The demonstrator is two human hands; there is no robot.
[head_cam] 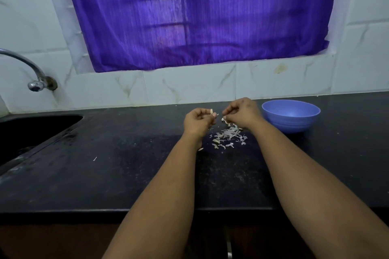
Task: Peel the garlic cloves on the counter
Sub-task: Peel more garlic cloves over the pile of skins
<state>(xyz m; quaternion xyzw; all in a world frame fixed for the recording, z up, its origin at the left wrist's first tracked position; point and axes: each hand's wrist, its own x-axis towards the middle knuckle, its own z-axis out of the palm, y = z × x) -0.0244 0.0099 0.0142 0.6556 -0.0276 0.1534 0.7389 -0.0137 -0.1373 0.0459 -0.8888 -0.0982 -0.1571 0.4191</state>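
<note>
My left hand point(199, 121) is held above the black counter point(126, 164) with its fingers curled round a small pale garlic clove point(211, 111) that peeks out at the fingertips. Just to its right, my right hand point(242, 112) has curled fingers that pinch a thin piece of garlic skin point(223, 119) near its fingertips. The two hands are a short gap apart. A scatter of white garlic peels point(228, 136) lies on the counter beneath and in front of the hands.
A blue bowl point(291, 115) stands on the counter right of my right hand, near the tiled wall. A dark sink point(31, 130) and a metal tap point(35, 82) are at the far left. A purple curtain point(200, 17) hangs behind.
</note>
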